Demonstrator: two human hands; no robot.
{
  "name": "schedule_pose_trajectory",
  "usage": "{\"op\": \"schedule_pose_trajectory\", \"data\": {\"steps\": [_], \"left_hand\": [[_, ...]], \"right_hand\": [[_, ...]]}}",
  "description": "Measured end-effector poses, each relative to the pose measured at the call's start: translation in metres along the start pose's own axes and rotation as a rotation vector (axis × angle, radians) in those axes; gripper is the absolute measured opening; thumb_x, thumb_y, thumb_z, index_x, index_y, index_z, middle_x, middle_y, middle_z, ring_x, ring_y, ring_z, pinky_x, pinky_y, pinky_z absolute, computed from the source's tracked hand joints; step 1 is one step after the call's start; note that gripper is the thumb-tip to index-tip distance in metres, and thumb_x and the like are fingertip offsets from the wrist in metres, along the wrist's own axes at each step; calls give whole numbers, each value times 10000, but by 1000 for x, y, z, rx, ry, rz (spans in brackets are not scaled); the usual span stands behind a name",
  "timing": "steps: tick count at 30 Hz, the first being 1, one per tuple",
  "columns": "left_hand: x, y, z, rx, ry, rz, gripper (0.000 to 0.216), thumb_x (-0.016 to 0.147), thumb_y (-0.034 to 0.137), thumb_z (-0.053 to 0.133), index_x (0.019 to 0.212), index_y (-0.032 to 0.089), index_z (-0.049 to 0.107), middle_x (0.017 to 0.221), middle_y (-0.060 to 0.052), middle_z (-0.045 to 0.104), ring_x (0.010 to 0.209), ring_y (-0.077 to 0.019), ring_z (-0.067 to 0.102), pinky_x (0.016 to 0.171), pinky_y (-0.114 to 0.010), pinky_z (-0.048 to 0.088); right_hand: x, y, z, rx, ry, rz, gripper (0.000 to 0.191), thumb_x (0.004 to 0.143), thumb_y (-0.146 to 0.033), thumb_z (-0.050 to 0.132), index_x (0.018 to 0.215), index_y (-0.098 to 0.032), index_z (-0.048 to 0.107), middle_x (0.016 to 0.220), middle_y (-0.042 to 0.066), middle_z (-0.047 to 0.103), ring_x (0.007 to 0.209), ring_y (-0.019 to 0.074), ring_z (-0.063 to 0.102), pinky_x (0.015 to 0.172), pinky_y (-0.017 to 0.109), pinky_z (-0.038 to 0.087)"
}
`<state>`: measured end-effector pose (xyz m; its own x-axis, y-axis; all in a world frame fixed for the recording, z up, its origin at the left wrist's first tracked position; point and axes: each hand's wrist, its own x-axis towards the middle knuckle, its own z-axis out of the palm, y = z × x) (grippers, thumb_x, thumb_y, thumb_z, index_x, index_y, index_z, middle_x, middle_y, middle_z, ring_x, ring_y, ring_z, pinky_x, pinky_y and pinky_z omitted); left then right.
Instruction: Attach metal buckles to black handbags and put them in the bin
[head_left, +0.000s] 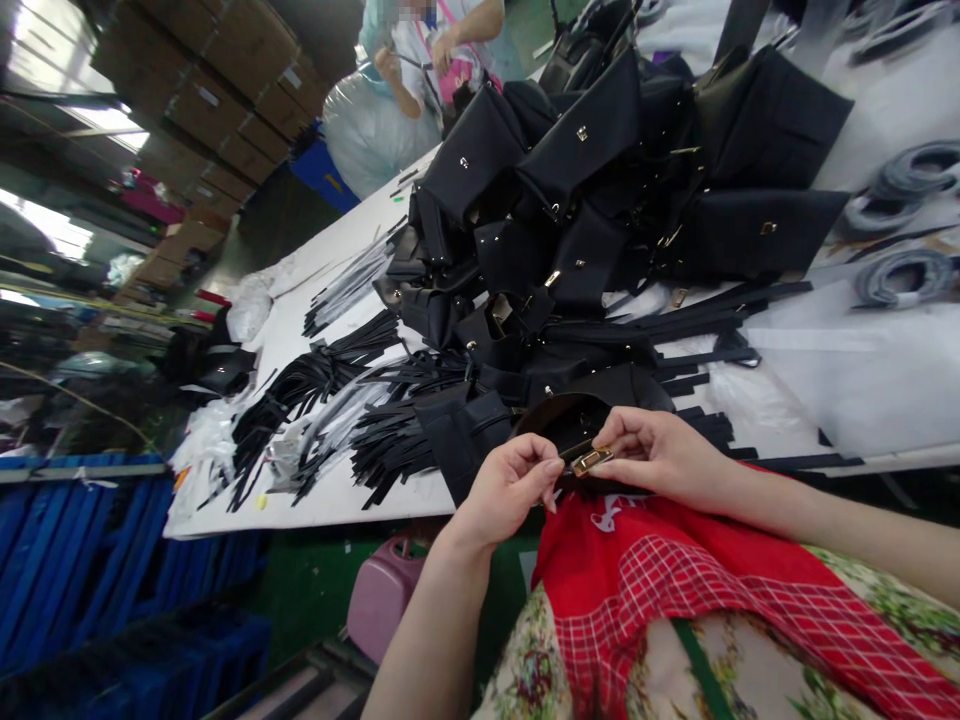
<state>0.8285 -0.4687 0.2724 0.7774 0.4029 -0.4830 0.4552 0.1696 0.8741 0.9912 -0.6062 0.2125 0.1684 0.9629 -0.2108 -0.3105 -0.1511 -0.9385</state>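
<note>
My left hand [508, 489] and my right hand [654, 452] meet over my lap at the near edge of the white table [862, 390]. Between their pinched fingers sits a small gold metal buckle [591, 459] on a black strap. The strap belongs to a black bag [570, 412] lying just beyond my hands. Both hands are closed, thumb against fingers, on the buckle and strap. A red checked apron [675, 590] lies under my wrists.
A heap of black bags with gold clasps [592, 170] fills the table's middle. Bundles of black straps [322, 380] lie to the left. Grey coils [904, 275] rest at the right. Another person [427, 50] works at the far end. Blue crates [67, 550] and cardboard boxes [225, 90] stand beside.
</note>
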Motion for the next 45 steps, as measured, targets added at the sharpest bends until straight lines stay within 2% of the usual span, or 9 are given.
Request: {"op": "schedule_pose_trajectory", "data": {"steps": [4, 7, 12, 16, 20, 25, 36, 40, 45], "left_hand": [[-7, -5, -12, 12, 104, -17, 376, 778, 499, 675, 787, 160, 512, 585, 67, 473, 451, -60, 468, 489, -197, 415], [-12, -5, -14, 137, 176, 34, 333, 807, 474, 642, 811, 161, 527, 616, 50, 498, 496, -72, 486, 496, -193, 397], [-13, -3, 14, 593, 173, 225, 321, 764, 421, 709, 942, 167, 623, 716, 17, 531, 599, -109, 495, 546, -232, 402], [-14, 3, 34, 887, 230, 318, 217, 883, 342, 563, 927, 148, 651, 743, -37, 598, 706, -173, 562, 661, -299, 455], [-16, 10, 39, 1022, 183, 289, 228, 940, 227, 446, 952, 151, 660, 867, -74, 672, 777, -198, 608, 723, -326, 488], [-17, 18, 43, 1193, 115, 203, 256, 939, 148, 403, 972, 138, 657, 878, -92, 687, 784, -228, 638, 727, -358, 514], [-12, 27, 45, 1252, 74, 101, 281, 924, 147, 401, 827, 152, 665, 835, -79, 691, 788, -232, 655, 746, -360, 510], [-10, 18, 44, 1231, 179, 119, 200, 868, 150, 474, 754, 158, 639, 795, -69, 675, 745, -220, 638, 690, -332, 482], [-7, 1, 39, 983, 327, 262, 117, 784, 128, 544, 721, 180, 627, 735, -22, 663, 694, -161, 601, 660, -274, 435]], "right_hand": [[-3, 2, -6, -62, 73, 26, 380, 704, -483, 758, 830, -195, 544, 827, 67, 729, 732, 198, 698, 645, 304, 563], [-5, 2, -7, -85, 78, 39, 379, 705, -492, 757, 828, -202, 546, 840, 69, 732, 736, 206, 702, 646, 310, 575], [-8, 1, -3, -134, 56, 8, 334, 743, -451, 748, 865, -192, 576, 853, 63, 734, 769, 205, 710, 675, 298, 582], [-9, -1, -2, -184, 90, -29, 319, 758, -452, 732, 867, -193, 581, 872, 69, 734, 787, 211, 712, 711, 317, 593], [-10, -2, -2, -243, 119, -51, 314, 758, -449, 735, 862, -197, 580, 844, 62, 731, 765, 213, 712, 673, 310, 594], [-10, -1, -1, -292, 104, -88, 302, 778, -448, 717, 880, -201, 574, 850, 55, 734, 762, 206, 717, 667, 300, 600], [-11, -6, 3, -389, 88, -155, 212, 793, -391, 693, 865, -218, 592, 818, 15, 737, 730, 173, 715, 674, 276, 603], [-12, -5, 3, -404, 79, -181, 193, 805, -358, 685, 901, -216, 594, 837, 11, 728, 743, 158, 708, 691, 264, 593], [-13, -6, 1, -416, 89, -194, 183, 823, -352, 668, 895, -203, 592, 819, 14, 704, 712, 139, 681, 657, 241, 559]]}}
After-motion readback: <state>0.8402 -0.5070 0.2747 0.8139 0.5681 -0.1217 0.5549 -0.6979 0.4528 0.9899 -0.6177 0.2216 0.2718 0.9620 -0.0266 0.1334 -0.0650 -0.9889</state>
